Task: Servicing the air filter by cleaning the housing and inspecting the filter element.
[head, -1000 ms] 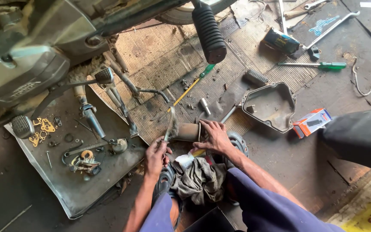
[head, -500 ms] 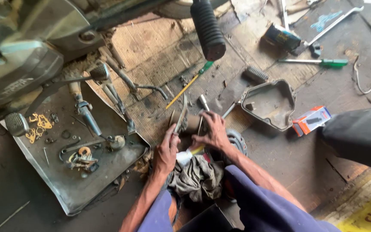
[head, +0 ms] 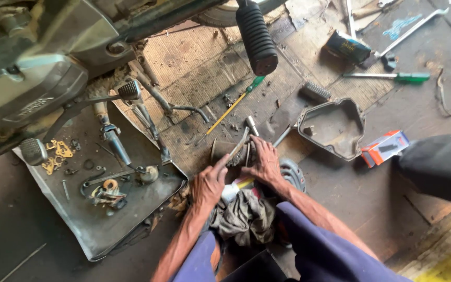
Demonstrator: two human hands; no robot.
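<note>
My left hand (head: pixel 210 184) grips a thin flat metal tool (head: pixel 239 144) that slants up to the right. Its tip lies over a dark cylindrical metal part (head: pixel 222 150) on the floor mat. My right hand (head: pixel 265 163) is clasped over the right side of that part, its fingers touching the tool. A dirty grey rag (head: pixel 242 219) and a small white tube (head: pixel 229 191) lie between my forearms, just below both hands.
A motorcycle engine (head: pixel 32 78) and a black rubber footpeg (head: pixel 257 36) hang above. A metal tray (head: pixel 95 224) with small parts is at the left. An engine cover (head: pixel 335 125), an orange box (head: pixel 384 148), two green-handled screwdrivers (head: pixel 412 77) (head: pixel 233 107) and a dark knee (head: pixel 439 167) are at the right.
My left hand has shifted right, toward my right hand. The tool has swung from nearly upright to slanting over the cylindrical part. My right hand stays on the part.
</note>
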